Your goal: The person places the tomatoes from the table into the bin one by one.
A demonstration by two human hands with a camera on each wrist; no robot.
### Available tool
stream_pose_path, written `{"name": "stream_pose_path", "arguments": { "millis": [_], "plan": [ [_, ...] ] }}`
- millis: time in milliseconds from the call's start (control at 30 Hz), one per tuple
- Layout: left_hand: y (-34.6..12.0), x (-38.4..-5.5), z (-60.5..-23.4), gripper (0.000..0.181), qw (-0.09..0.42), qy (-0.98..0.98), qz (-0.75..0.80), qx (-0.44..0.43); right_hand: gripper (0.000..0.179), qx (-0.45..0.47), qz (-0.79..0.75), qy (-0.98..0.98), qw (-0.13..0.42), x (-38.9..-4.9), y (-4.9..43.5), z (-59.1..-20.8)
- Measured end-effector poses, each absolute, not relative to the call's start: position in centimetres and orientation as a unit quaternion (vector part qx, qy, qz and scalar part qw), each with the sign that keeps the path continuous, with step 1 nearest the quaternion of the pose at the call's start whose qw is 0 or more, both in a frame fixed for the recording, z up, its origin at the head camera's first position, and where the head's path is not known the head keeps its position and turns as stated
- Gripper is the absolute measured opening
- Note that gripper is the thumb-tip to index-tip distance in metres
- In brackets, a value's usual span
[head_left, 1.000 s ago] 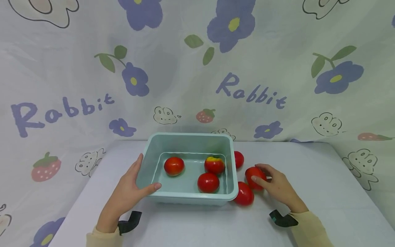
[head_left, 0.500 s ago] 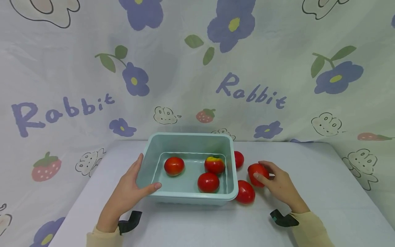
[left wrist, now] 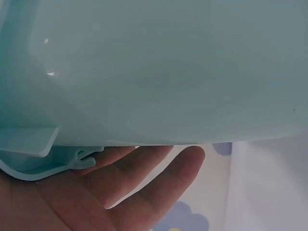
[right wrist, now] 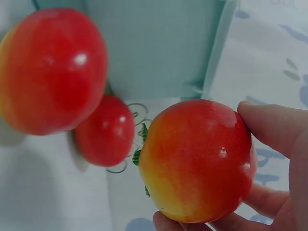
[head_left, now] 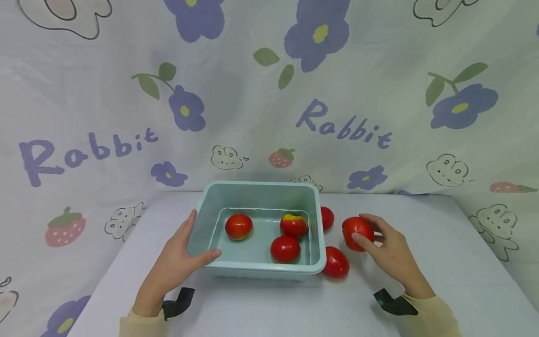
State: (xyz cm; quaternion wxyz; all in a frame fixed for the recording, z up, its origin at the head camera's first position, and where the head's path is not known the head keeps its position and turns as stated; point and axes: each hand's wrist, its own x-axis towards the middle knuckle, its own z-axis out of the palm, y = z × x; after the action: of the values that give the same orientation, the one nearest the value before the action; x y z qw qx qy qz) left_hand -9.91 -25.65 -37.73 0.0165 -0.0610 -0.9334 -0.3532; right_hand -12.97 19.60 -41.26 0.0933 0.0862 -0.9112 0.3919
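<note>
My right hand (head_left: 391, 248) holds a red tomato (head_left: 358, 233) between thumb and fingers, to the right of a pale green plastic bin (head_left: 261, 268). In the right wrist view this tomato (right wrist: 202, 159) shows a yellow patch and bits of green leaf at its stem end. My left hand (head_left: 170, 257) grips the bin's near left corner, thumb over the rim and fingers along the outer wall (left wrist: 163, 86). Inside the bin lie three tomatoes: one at left (head_left: 238, 227), a yellow-topped one (head_left: 294, 226) and one in front of it (head_left: 285, 249).
Two more tomatoes lie on the white table close against the bin's right side, one toward the back (head_left: 327, 218) and one in front (head_left: 336, 263). A printed cloth (head_left: 252, 107) with flowers and rabbits hangs behind the table (head_left: 269, 309).
My right hand has moved slightly up and to the right with its tomato, away from the front tomato beside the bin. My left hand and the bin stay in place.
</note>
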Motion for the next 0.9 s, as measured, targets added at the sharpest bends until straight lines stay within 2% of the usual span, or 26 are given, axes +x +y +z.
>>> {"name": "stream_pose_path", "arguments": {
  "millis": [300,900],
  "plan": [
    [-25.7,-9.9,-37.9,0.106,0.019,-0.934,-0.352,-0.061,0.055,0.102,0.400,-0.901,0.137,-12.3,19.5,-39.9],
    [-25.7,-9.9,-38.0,0.107,0.020,-0.935,-0.350,-0.060,0.053,0.109,0.430,-0.881,0.165,-11.5,18.3,-38.2]
  ]
}}
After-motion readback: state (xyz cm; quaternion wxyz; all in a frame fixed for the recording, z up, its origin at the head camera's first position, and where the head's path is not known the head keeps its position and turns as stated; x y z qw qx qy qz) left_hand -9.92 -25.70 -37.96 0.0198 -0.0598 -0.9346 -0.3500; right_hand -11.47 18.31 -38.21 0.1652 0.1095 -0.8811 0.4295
